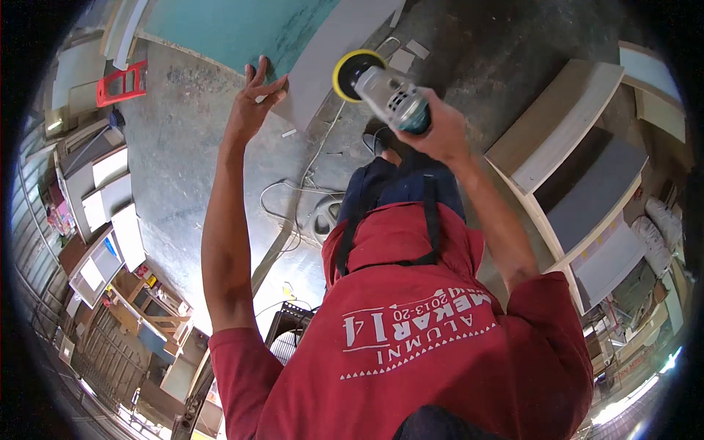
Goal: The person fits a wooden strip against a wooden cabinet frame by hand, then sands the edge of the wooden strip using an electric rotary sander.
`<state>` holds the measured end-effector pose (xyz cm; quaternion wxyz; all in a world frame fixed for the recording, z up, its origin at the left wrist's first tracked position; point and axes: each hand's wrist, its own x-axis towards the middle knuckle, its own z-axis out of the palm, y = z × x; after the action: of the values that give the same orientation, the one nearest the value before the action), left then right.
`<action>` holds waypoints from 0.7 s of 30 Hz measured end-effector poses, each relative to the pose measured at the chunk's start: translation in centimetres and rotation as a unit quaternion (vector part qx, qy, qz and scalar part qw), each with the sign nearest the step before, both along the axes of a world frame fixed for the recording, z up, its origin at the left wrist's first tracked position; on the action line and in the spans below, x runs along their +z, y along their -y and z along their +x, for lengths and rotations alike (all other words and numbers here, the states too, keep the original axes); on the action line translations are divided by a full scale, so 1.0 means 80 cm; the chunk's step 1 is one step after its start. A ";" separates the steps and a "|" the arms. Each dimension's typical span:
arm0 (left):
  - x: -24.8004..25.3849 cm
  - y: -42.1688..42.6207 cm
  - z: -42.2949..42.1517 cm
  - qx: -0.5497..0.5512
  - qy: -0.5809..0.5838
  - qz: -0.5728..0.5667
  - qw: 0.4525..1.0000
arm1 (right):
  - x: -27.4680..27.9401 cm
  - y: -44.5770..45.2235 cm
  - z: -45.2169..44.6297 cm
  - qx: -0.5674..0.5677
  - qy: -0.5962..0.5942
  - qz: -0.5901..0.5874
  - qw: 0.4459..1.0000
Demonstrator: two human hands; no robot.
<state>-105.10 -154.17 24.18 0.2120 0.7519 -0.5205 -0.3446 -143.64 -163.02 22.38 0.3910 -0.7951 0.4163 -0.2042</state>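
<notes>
My right hand (442, 130) is wrapped round the body of a handheld power sander (389, 92). The tool's round black disc with a yellow rim (357, 75) points to the upper left, raised off the panel. My left hand (257, 103) has its fingers spread at the near corner of a large panel, where a teal surface (238, 33) meets a grey strip (323, 62). Whether the fingertips press on the panel or just hover at its edge is hard to tell. A cord (323, 143) runs down beside the grey strip.
A red plastic frame (122, 83) lies at the upper left. Wooden shelving (554, 125) stands at the right. A grey round-cornered object (323, 218) and looped cable are near my legs. Small offcuts (402, 60) lie on the floor, and a black crate (290, 323) stands below.
</notes>
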 end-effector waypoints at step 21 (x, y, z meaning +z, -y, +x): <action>0.017 -0.030 -0.105 -0.114 0.240 -0.111 0.958 | -0.004 -0.121 -0.112 -0.076 -0.099 -0.030 0.992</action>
<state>-113.49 -151.76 25.51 0.1221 0.7201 -0.6732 -0.1158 -152.60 -153.35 22.09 0.3077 -0.7887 0.5058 -0.1659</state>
